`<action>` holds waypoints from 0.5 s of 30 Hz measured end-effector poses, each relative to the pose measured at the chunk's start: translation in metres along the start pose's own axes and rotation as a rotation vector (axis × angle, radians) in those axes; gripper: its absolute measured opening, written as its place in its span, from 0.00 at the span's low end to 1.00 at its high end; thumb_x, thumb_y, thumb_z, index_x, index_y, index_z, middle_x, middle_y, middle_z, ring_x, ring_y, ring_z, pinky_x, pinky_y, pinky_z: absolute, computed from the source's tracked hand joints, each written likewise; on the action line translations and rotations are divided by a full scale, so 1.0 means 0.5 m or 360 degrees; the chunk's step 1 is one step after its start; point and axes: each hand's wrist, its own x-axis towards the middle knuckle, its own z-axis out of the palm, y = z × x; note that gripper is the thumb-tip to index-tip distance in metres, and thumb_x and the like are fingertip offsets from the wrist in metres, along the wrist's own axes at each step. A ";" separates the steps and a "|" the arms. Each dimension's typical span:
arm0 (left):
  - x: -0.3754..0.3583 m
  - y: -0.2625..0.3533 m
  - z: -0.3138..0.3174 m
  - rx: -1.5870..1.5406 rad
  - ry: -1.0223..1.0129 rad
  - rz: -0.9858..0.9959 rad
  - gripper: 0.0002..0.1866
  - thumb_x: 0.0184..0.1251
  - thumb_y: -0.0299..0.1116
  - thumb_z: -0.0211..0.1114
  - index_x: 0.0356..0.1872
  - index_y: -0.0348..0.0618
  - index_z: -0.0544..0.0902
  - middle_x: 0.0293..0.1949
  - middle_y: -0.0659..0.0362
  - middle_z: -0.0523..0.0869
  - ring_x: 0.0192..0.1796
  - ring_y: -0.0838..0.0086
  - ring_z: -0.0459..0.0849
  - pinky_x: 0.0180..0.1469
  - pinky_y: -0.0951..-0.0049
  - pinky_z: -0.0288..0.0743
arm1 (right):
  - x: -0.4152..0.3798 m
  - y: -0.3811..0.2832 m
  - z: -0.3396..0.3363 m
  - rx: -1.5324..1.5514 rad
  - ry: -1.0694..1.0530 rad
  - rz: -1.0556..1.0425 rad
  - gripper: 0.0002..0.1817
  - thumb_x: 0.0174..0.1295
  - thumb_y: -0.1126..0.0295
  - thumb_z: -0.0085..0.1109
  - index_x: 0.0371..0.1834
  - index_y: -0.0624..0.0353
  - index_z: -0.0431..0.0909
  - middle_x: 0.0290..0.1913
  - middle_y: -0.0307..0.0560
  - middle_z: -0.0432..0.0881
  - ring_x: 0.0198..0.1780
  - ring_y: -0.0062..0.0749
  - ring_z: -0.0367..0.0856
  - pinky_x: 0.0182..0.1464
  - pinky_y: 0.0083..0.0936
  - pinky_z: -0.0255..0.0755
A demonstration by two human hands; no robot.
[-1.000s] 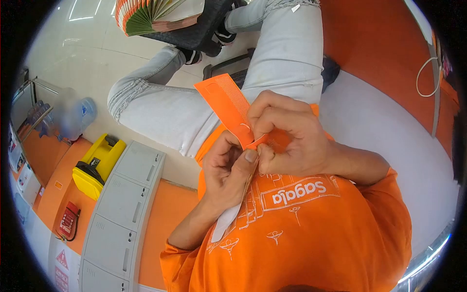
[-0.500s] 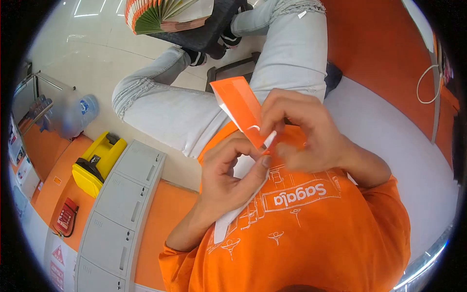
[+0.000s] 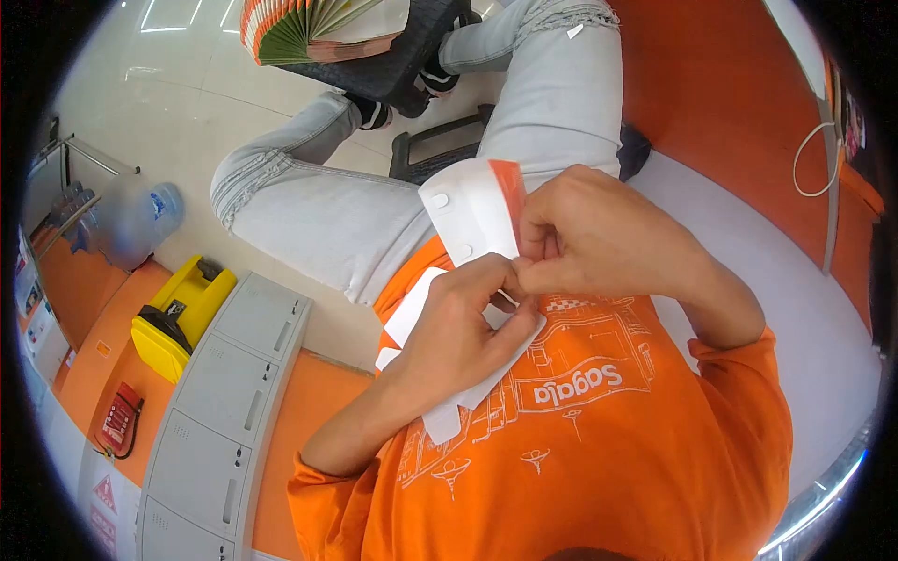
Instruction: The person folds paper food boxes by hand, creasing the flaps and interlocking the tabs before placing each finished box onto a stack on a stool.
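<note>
White with one orange edge, the folded paper strip [image 3: 472, 217] stood up between both hands, in front of the person's chest and above the lap. Its pale face carried small round dots. The right hand [image 3: 608, 238] pinched the strip's orange edge, fingers [image 3: 547, 245] pressed together on it. The left hand [image 3: 463, 327] met it from below, thumb and fingers closed on the strip's lower end, touching the right hand's fingertips. A white backing sheet [image 3: 440, 411] lay under the left hand against the orange shirt [image 3: 599, 439]. Light jeans [image 3: 318, 215] covered the knees beyond. Off to the left sat a grey cabinet [image 3: 224, 411] and a yellow case [image 3: 178, 313].
</note>
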 end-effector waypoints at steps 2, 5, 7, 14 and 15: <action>0.009 -0.004 0.000 0.0020 0.0009 0.0066 0.06 0.64 0.23 0.70 0.38 0.30 0.84 0.36 0.51 0.88 0.35 0.66 0.88 0.42 0.71 0.83 | -0.002 0.004 0.003 0.0018 0.0013 0.0055 0.16 0.49 0.63 0.74 0.24 0.68 0.85 0.24 0.53 0.86 0.27 0.39 0.87 0.33 0.31 0.79; 0.023 -0.033 0.000 0.0066 -0.0001 0.0165 0.08 0.63 0.24 0.71 0.39 0.29 0.85 0.36 0.48 0.89 0.35 0.59 0.90 0.42 0.69 0.86 | -0.003 0.026 0.005 0.0050 0.0038 0.0132 0.17 0.49 0.62 0.75 0.24 0.69 0.85 0.23 0.53 0.86 0.27 0.37 0.87 0.33 0.30 0.79; 0.028 -0.040 -0.004 0.0090 -0.0028 0.0190 0.08 0.63 0.25 0.71 0.37 0.28 0.85 0.36 0.48 0.90 0.35 0.59 0.90 0.41 0.69 0.85 | -0.003 0.046 0.013 0.0075 0.0047 0.0159 0.18 0.49 0.61 0.75 0.24 0.69 0.85 0.23 0.52 0.86 0.27 0.35 0.87 0.34 0.29 0.78; 0.046 -0.037 0.000 0.0099 -0.0103 -0.0032 0.06 0.64 0.25 0.70 0.36 0.32 0.85 0.35 0.53 0.91 0.37 0.71 0.89 0.40 0.73 0.82 | -0.011 0.072 0.039 0.0208 0.0242 0.0252 0.18 0.48 0.63 0.74 0.25 0.71 0.84 0.24 0.53 0.86 0.26 0.34 0.84 0.34 0.29 0.78; 0.048 -0.039 0.001 0.0115 -0.0087 0.0029 0.06 0.64 0.25 0.70 0.36 0.32 0.84 0.35 0.53 0.90 0.36 0.71 0.89 0.39 0.73 0.82 | -0.014 0.074 0.041 0.0207 0.0296 0.0260 0.18 0.48 0.63 0.74 0.25 0.72 0.84 0.23 0.53 0.85 0.26 0.33 0.84 0.33 0.29 0.77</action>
